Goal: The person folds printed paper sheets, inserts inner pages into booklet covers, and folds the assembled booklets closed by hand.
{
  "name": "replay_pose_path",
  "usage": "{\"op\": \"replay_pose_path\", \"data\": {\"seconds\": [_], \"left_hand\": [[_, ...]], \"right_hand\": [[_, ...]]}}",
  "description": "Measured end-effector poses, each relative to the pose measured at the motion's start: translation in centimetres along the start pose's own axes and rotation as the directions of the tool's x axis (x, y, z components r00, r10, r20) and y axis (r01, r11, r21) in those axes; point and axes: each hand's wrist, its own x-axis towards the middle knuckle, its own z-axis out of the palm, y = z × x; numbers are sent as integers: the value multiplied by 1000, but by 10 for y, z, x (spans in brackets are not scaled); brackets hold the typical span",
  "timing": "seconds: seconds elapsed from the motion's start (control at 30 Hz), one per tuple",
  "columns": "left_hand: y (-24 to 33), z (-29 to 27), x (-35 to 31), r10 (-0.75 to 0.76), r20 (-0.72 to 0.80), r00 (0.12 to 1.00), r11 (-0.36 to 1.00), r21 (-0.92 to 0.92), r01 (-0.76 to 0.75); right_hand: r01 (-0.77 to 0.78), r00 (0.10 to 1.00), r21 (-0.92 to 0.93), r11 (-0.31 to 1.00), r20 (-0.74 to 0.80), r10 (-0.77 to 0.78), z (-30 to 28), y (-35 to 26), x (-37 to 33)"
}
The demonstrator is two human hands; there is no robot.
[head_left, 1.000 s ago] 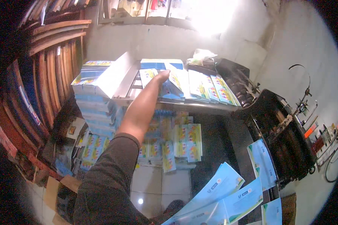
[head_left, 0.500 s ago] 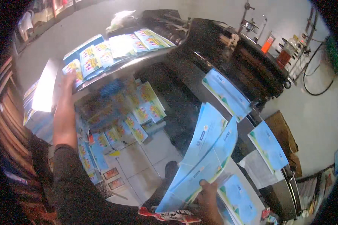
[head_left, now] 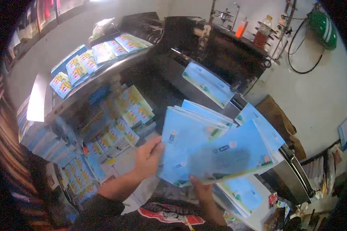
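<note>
Bottle (head_left: 261, 36): clear; reddish-brown liquid inside
Printing: dark blocks and fine lines on the blue sheets (head_left: 187, 134); too small to read
Hands: left hand (head_left: 148, 156) grips the sheets' left edge; right hand (head_left: 202, 189) pinches their lower edge
Sheets: fanned between both hands; partly hiding a blue stack (head_left: 249, 195)

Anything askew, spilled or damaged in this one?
Only untidiness: the blue booklets held by the left hand and right hand fan out at different angles instead of lining up, and the upper-left booklets overlap in a crooked row. No spill or clear damage shows.
</note>
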Motion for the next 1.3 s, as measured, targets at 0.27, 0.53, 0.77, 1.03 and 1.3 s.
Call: {"op": "replay_pose_path", "data": {"seconds": [0.27, 0.53, 0.77, 1.03, 1.3], "left_hand": [[-1, -22, 34, 132, -590, 797, 982, -30, -185], [108, 101, 10, 130, 102, 986, 976, -189, -109], [139, 168, 12, 141, 618, 774, 987, -27, -158], [197, 204, 20, 25, 859, 511, 734, 331, -593], [105, 271, -17, 117, 987, 114, 419, 55, -906]], "right_hand": [[-18, 887, 185, 983, -450, 101, -45, -44, -54], [57, 908, 381, 923, -404, 111, -76, -70, -53], [324, 908, 124, 938, -319, -271, -96, -62, -48], [459, 582, -206, 864, -665, -468, -222, -50, -107], [159, 875, -485, 860, -334, -351, -275, -48, -158]]}}
